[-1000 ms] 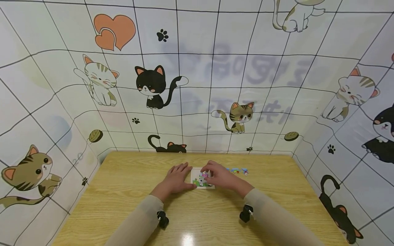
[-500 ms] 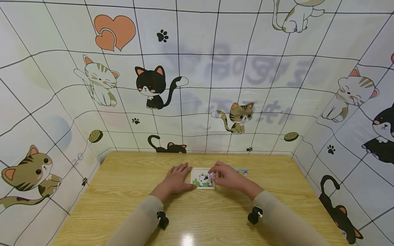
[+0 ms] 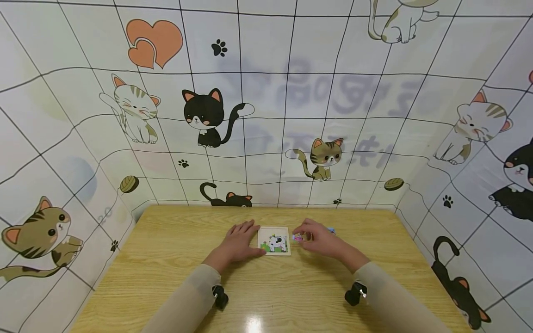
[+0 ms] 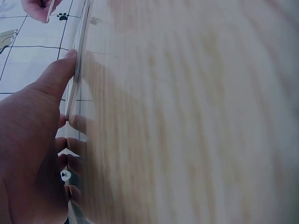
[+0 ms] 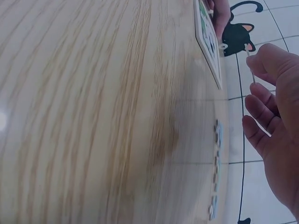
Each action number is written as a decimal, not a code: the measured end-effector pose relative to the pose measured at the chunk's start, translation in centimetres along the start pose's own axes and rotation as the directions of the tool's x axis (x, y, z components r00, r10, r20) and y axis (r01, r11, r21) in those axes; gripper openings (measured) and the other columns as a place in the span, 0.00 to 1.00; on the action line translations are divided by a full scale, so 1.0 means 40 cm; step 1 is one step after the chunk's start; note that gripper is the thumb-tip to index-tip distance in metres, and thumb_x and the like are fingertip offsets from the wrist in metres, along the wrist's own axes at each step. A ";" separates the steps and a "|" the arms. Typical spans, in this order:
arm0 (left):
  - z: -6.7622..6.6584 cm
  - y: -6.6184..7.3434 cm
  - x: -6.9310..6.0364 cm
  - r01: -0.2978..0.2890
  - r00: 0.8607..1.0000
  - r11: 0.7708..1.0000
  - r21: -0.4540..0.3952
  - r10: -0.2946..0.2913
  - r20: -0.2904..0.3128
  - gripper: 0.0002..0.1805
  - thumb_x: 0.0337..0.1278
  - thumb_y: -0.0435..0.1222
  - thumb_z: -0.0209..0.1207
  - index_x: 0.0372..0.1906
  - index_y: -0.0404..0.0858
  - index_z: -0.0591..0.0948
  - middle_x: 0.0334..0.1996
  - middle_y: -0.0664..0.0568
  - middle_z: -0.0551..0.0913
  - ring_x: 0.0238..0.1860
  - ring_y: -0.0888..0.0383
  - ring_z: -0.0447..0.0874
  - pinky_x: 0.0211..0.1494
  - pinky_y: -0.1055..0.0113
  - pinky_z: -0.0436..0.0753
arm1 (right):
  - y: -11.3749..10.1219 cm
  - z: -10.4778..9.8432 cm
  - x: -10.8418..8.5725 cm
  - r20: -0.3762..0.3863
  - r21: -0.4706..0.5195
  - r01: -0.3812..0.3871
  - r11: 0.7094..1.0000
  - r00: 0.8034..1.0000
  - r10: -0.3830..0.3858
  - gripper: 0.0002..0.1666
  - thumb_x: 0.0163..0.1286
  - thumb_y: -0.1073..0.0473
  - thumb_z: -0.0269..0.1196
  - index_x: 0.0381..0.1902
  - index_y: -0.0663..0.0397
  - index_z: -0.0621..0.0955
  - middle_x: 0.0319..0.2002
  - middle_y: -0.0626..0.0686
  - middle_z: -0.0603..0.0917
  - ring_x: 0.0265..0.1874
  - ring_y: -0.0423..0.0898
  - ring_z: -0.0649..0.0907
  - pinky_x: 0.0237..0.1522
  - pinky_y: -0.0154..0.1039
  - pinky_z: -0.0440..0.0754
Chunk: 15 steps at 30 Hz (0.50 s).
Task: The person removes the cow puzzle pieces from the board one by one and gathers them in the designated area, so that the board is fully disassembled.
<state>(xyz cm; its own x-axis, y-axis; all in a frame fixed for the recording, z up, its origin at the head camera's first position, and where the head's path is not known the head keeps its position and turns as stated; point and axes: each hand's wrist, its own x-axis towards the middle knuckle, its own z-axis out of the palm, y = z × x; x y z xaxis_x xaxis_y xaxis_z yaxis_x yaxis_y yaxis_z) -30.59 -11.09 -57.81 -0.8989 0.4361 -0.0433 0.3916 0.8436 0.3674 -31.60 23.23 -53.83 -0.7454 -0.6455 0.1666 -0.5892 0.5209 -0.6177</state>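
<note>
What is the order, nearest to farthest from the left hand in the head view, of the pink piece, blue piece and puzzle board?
From the left hand:
1. Puzzle board: touching it, on the right.
2. Pink piece: right of the board, pinched by the right hand.
3. Blue piece: farther right, just past the right hand.

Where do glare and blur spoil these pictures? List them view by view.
Head: white glare near the bottom edge, on the glossy yellow wood-grain table; left wrist: the table blurred, worst toward the right; right wrist: small pale glare at the left edge.
</note>
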 end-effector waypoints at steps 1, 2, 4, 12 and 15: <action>0.000 0.001 0.000 0.001 1.000 1.000 -0.002 -0.001 -0.001 0.53 0.68 0.70 0.65 0.88 0.47 0.66 0.89 0.45 0.58 0.87 0.39 0.54 0.86 0.35 0.54 | 0.003 -0.003 -0.003 -0.003 -0.001 -0.001 1.000 1.000 0.001 0.19 0.75 0.67 0.71 0.61 0.58 0.89 0.45 0.52 0.82 0.38 0.47 0.80 0.38 0.39 0.81; -0.001 0.001 0.000 0.002 1.000 1.000 -0.004 -0.002 -0.001 0.53 0.68 0.70 0.65 0.88 0.47 0.66 0.89 0.45 0.58 0.87 0.39 0.54 0.86 0.35 0.54 | 0.006 -0.006 -0.007 -0.004 0.000 -0.005 1.000 1.000 0.005 0.19 0.74 0.68 0.71 0.61 0.58 0.89 0.45 0.52 0.82 0.39 0.48 0.80 0.38 0.38 0.81; -0.003 0.003 -0.001 0.006 1.000 1.000 -0.005 -0.006 -0.001 0.53 0.68 0.70 0.65 0.88 0.47 0.66 0.89 0.45 0.58 0.87 0.39 0.54 0.87 0.35 0.54 | 0.011 -0.011 -0.012 -0.006 -0.005 -0.012 1.000 1.000 0.012 0.18 0.74 0.68 0.72 0.60 0.58 0.89 0.44 0.53 0.83 0.39 0.50 0.81 0.38 0.38 0.81; 0.001 0.002 0.000 0.012 1.000 1.000 0.001 -0.012 0.000 0.53 0.68 0.70 0.65 0.88 0.48 0.66 0.89 0.46 0.58 0.87 0.39 0.54 0.87 0.35 0.54 | 0.025 -0.028 -0.036 -0.004 -0.025 -0.090 0.996 0.996 0.090 0.15 0.75 0.66 0.73 0.58 0.53 0.90 0.44 0.49 0.81 0.40 0.48 0.81 0.37 0.38 0.81; 0.001 0.002 0.001 0.012 1.000 1.000 0.001 -0.012 0.002 0.53 0.68 0.70 0.65 0.88 0.48 0.65 0.89 0.45 0.57 0.88 0.39 0.54 0.87 0.35 0.53 | 0.035 -0.029 -0.043 -0.003 -0.021 -0.112 0.993 0.994 0.112 0.13 0.77 0.65 0.72 0.57 0.53 0.90 0.45 0.48 0.81 0.40 0.46 0.80 0.37 0.37 0.81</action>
<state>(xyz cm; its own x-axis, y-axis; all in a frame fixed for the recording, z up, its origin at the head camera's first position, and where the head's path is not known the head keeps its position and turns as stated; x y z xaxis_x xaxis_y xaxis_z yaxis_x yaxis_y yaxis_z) -30.59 -10.99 -57.83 -0.9032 0.4263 -0.0497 0.3807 0.8492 0.3659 -31.50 25.71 -54.08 -0.8078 -0.5812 0.0984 -0.5082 0.6020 -0.6159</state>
